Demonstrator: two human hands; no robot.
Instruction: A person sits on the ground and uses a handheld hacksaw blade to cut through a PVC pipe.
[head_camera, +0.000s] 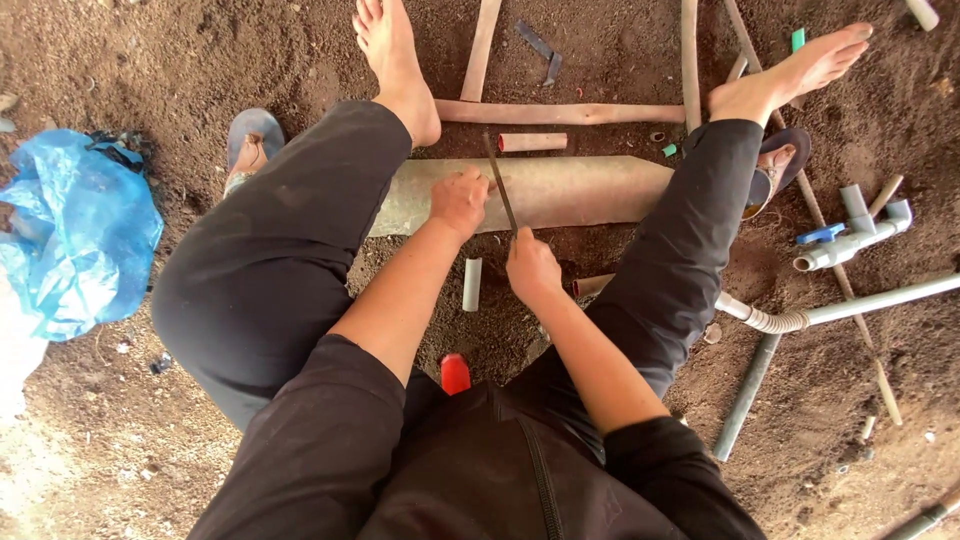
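Person seated on dirt ground, legs apart. Left hand (459, 200) curled, pressing down on wide flat grey board (560, 190) lying crosswise between legs. Right hand (531, 266) closed around near end of thin dark saw blade (500, 180); blade angled across board's near edge, beside left hand. Possibly small piece under left fingers; cannot tell. Short grey pipe offcut (471, 284) on soil between hands. Blue plastic bag (75, 225) far left.

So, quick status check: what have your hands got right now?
Left hand pressed on the wide flat pipe. Right hand grips thin saw blade, laid across pipe. Short pipe offcut lies between the hands.
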